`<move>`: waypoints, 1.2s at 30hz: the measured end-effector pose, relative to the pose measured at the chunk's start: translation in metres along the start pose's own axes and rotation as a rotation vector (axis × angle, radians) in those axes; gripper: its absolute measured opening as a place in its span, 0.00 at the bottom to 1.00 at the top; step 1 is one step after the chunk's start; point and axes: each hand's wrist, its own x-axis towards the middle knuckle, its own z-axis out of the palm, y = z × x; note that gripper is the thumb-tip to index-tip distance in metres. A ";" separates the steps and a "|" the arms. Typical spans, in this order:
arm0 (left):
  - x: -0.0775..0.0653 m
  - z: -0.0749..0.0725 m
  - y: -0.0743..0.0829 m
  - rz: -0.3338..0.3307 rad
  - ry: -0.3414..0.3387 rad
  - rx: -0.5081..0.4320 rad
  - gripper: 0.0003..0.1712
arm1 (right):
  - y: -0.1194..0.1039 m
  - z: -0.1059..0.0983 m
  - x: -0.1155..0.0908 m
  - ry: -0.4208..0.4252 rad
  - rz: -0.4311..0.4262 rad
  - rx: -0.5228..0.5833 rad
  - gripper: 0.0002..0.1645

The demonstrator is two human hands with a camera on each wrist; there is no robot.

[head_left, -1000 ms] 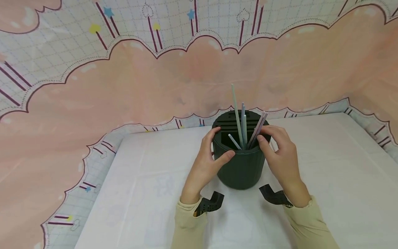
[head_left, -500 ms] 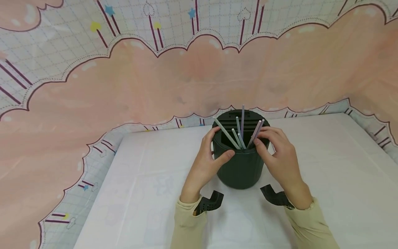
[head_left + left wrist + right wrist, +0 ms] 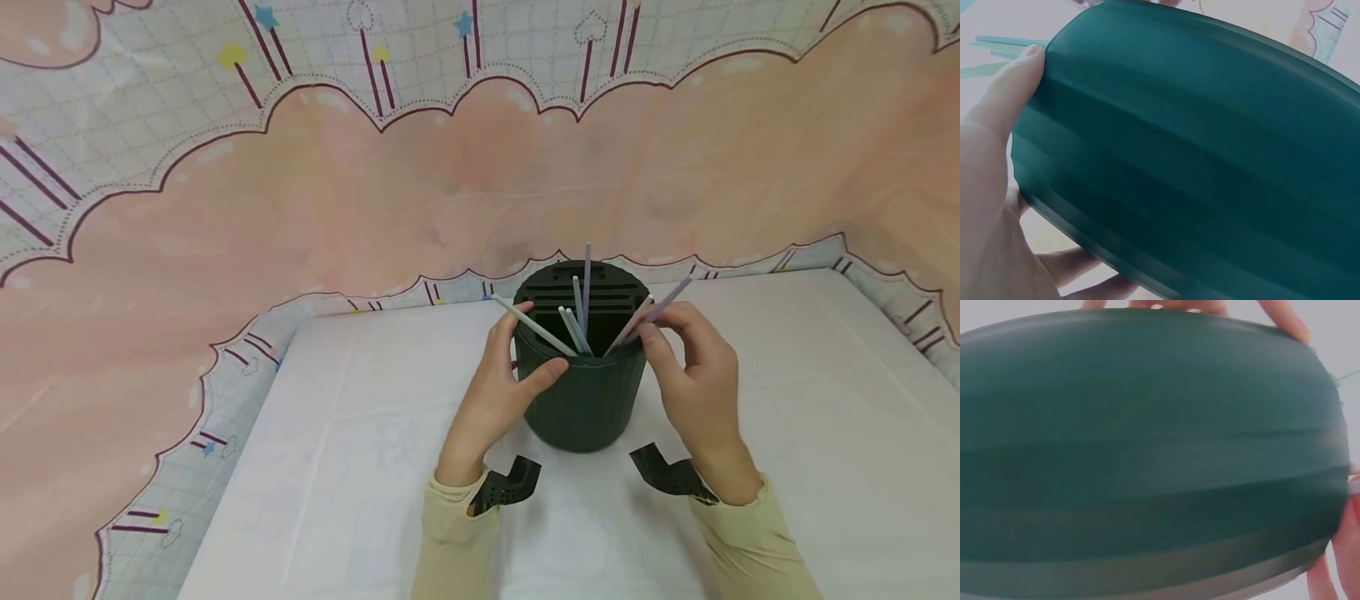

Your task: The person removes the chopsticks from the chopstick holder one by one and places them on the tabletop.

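A dark green, faceted pen holder (image 3: pixel 585 408) stands upright on the white tabletop, black slots across the back of its top. My left hand (image 3: pixel 495 392) grips its left side, thumb over the front rim; the left wrist view shows the fingers curled around the ribbed wall. At the right rim my right hand (image 3: pixel 693 383) pinches a thin purple stick (image 3: pixel 675 296) between thumb and forefinger, its lower end inside the holder. A pink stick (image 3: pixel 628 325) leans beside it. Leaning left over the rim is a pale green stick (image 3: pixel 534 325). Several pastel sticks (image 3: pixel 576 321) stand between them.
White cloth (image 3: pixel 360 467) covers the tabletop around the holder. Behind it rises a peach backdrop (image 3: pixel 420 208) with printed clouds and stars. Black wrist mounts (image 3: pixel 513 483) jut from both sleeves, near the holder's base.
My right hand has moved slightly right, tilting the purple stick outward over the rim. The pale green stick, tall and upright at first, has tipped to the left. My left hand keeps its place.
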 end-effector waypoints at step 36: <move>-0.002 0.001 0.005 -0.003 0.011 -0.013 0.40 | 0.011 -0.071 0.025 0.860 0.045 0.812 0.09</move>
